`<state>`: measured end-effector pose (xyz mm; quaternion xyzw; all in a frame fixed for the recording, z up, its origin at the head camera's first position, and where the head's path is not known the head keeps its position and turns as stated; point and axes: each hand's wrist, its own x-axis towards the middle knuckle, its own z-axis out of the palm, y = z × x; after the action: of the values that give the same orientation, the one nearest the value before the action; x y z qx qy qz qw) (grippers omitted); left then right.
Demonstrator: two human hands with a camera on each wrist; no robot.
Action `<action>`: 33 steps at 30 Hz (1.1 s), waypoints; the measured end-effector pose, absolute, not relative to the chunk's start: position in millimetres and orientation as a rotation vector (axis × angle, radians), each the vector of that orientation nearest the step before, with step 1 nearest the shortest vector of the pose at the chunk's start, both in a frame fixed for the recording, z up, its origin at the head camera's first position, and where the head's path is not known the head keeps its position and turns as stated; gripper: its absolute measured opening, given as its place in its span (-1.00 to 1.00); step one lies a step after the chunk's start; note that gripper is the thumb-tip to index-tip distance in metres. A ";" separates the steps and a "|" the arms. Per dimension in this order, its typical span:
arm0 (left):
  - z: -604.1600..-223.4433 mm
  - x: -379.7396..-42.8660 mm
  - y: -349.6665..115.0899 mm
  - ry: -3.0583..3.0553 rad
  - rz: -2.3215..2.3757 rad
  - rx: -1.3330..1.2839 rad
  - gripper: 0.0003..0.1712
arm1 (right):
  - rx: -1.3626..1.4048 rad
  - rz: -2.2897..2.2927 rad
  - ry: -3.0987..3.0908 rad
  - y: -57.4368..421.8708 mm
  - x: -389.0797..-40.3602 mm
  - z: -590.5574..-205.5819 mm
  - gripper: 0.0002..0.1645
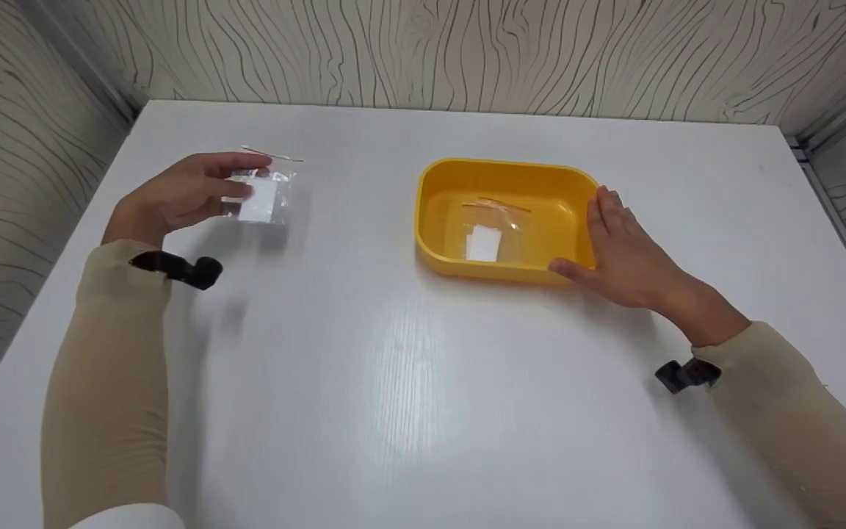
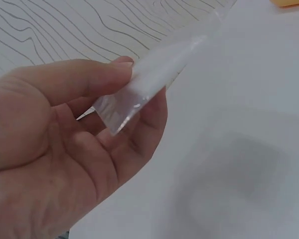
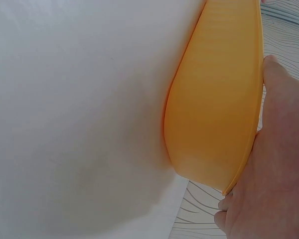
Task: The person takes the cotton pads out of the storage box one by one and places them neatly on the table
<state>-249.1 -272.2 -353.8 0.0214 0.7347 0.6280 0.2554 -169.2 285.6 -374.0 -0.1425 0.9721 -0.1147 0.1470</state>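
A: What is the left hand (image 1: pixel 181 192) doing?

B: It pinches a small clear zip bag (image 1: pixel 261 192) between thumb and fingertips, lifted off the white worktop (image 1: pixel 364 382). The bag sticks out past the fingertips, away from the wrist.

A: How does that bag look?

B: Thin, glossy, see-through plastic with a red line along its top edge. A white rectangular card sits inside, filling the lower part. From the left wrist view the bag (image 2: pixel 154 74) is seen edge-on, a pale translucent strip clamped between the thumb above and the fingers below; its corner catches the light.

A: And the right hand (image 1: pixel 625 250)?

B: Its fingers are straight and held together, laid flat against the outer side wall of a yellow plastic tub (image 1: pixel 438 220), with the thumb touching the near corner. In the right wrist view the palm lies along the rim of the tub (image 3: pixel 214 109).

A: Anything in the tub?

B: A second zip bag (image 1: pixel 493 228) lies flat on its floor, just across the wall from the right hand's fingers. Same kind: clear, red-lined at the top, white card inside.

A: How far apart are the two bags?

B: Well apart; the held one is out to the left of the tub, over bare worktop.
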 end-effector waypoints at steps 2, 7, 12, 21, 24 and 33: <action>-354.4 -248.0 -277.7 1.989 1.717 0.056 -0.44 | -0.414 -0.330 2.798 285.6 -169.2 -374.4 0.43; -359.1 -246.5 -290.8 1.972 1.731 0.012 -0.44 | -0.416 -0.334 2.801 285.8 -169.6 -375.1 0.43; -364.6 -244.1 -302.7 1.981 1.696 -0.056 -0.41 | -0.415 -0.336 2.803 286.3 -169.7 -375.5 0.43; -369.3 -239.7 -320.5 1.964 1.727 -0.069 -0.47 | -0.419 -0.334 2.804 287.5 -169.5 -375.7 0.43; -370.0 -238.9 -324.2 1.970 1.704 -0.086 -0.45 | -0.418 -0.334 2.801 287.4 -169.0 -375.7 0.43; -372.9 -240.0 -333.6 2.062 1.548 -0.133 -0.35 | -0.411 -0.341 2.798 286.3 -168.4 -374.0 0.43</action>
<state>-240.0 -333.6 -372.9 -0.0496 0.7676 0.5761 0.2764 -168.4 286.3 -374.0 -0.1429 0.9718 -0.1183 0.1459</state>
